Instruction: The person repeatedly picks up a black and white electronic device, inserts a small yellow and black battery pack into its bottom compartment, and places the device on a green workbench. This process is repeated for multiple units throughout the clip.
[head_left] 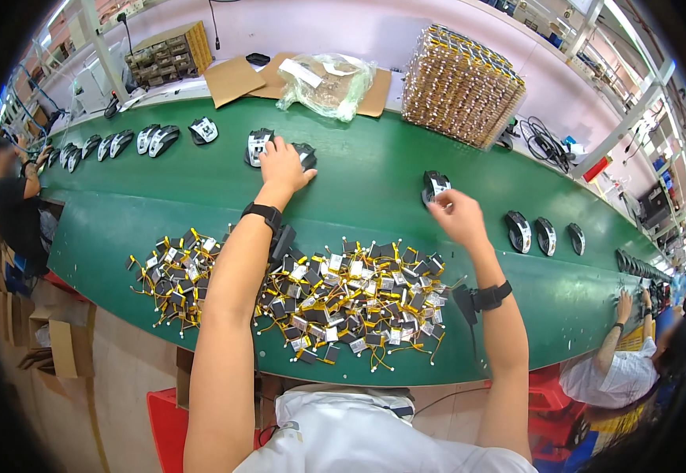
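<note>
My left hand (283, 167) reaches far across the green bench, fingers closed over a black computer mouse shell (305, 154) and partly hiding it. Touching that hand's left side is another mouse shell (258, 148), whitish inside. Farther right, my right hand (461, 217) has its fingers curled in a pinch at the near end of a black-and-white mouse shell (435, 184). Its fingertips are slightly blurred. Between my forearms and the bench edge lies a wide heap of small battery packs (343, 296) with yellow leads and white plugs. Dark straps circle both wrists.
More mouse shells stand in a row at left (161, 140) and right (518, 232). Behind are a tall cardboard-divided stack (462, 87), a clear plastic bag (329, 85) on cardboard and coiled black cable (544, 140). A person (16, 205) sits far left, another (622, 366) at right.
</note>
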A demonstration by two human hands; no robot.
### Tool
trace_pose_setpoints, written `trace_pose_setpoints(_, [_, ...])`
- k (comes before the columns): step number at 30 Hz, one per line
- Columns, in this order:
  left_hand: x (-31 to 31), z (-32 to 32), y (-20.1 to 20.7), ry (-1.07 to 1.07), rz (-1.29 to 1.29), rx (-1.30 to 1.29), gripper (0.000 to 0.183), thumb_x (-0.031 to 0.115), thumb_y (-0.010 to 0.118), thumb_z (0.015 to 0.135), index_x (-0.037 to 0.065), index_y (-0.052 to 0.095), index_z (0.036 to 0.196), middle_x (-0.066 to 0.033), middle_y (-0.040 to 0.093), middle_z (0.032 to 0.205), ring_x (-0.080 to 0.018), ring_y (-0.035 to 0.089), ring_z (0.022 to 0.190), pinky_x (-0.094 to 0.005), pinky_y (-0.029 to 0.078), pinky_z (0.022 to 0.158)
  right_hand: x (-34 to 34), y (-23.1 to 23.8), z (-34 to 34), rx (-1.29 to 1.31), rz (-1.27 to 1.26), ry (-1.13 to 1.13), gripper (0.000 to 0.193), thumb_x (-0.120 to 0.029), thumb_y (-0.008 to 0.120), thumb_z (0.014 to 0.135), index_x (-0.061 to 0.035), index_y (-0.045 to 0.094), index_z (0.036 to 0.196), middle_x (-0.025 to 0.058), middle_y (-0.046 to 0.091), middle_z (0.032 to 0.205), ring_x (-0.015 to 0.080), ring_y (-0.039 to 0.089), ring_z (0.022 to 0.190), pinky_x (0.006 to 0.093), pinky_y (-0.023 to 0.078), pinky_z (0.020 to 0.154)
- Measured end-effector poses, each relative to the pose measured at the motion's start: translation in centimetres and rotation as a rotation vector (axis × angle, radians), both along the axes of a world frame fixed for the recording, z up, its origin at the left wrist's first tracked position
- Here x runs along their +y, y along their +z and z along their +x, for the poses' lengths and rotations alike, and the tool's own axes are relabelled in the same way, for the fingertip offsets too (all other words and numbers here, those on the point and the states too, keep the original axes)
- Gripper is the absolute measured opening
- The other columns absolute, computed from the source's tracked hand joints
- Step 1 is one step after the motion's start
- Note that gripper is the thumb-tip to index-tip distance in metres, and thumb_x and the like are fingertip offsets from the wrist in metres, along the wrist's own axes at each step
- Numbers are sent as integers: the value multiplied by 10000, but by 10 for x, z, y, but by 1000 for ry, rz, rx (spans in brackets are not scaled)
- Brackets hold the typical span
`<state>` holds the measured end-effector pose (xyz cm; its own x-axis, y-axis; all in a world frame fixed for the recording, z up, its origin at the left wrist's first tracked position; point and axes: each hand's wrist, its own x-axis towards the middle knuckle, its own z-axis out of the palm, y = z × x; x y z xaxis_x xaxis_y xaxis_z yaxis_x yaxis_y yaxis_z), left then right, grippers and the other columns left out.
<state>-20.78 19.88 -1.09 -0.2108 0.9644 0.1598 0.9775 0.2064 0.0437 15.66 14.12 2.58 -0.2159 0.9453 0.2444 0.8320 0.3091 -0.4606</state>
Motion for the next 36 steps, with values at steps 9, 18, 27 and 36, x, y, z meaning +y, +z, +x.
trace_pose_setpoints(9, [-15,-7,9,-135,225,-439,847,437,847,652,-50,450,1221,-252,633,1130,-391,636,1036,-440,517,887,-39,36,-96,-240,-417,306,348,-397,727,806,-53,770,841,154,724,765,306,703,722,397,560,715])
trace_pose_setpoints(18, [-122,-9,76,-313,246,-2131,534,401,627,943,-26,497,1236,-123,622,952,-192,598,783,-272,507,641,-49,5,-104,107,-380,411,226,-261,764,773,-43,734,822,107,714,759,245,676,677,362,535,652])
trace_pose_setpoints(27, [-197,17,53,-289,108,-2596,540,421,485,1001,-27,497,1301,-138,605,985,-206,557,820,-313,475,675,-115,23,-122,333,32,474,136,-147,707,863,-48,620,898,93,667,830,290,650,837,390,514,731])
trace_pose_setpoints(36, [-207,29,33,-310,58,-2673,601,339,586,920,-46,448,1360,-126,584,1050,-244,568,923,-364,479,801,-143,46,-124,1159,-481,404,180,-164,645,969,6,609,1015,13,658,884,56,601,782,215,483,690])
